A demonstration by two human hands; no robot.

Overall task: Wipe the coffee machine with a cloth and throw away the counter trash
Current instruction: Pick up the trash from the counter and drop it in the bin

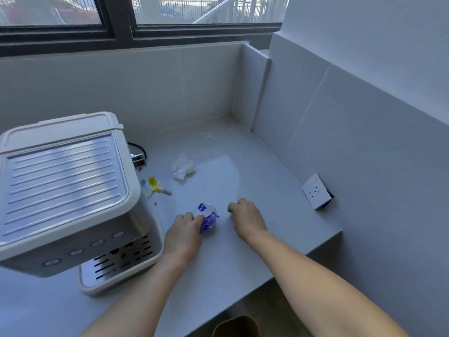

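My white coffee machine (65, 190), ribbed on top, stands upright at the left side of the counter (230, 259), near its front edge. A crumpled blue-and-white wrapper (208, 218) lies mid-counter, pinched in my left hand (184, 235). A wadded white tissue (182, 168) lies farther back, near the machine.

Counter (230, 263): pale grey, set in a corner, walls behind and to the right. 
Bearing:
- coffee machine (65, 190), left
- crumpled tissue (182, 167), mid-rear
- blue-and-white wrapper (207, 216), just right of machine
- black cable (142, 149), behind machine
- white socket plate (315, 192), against the right wall
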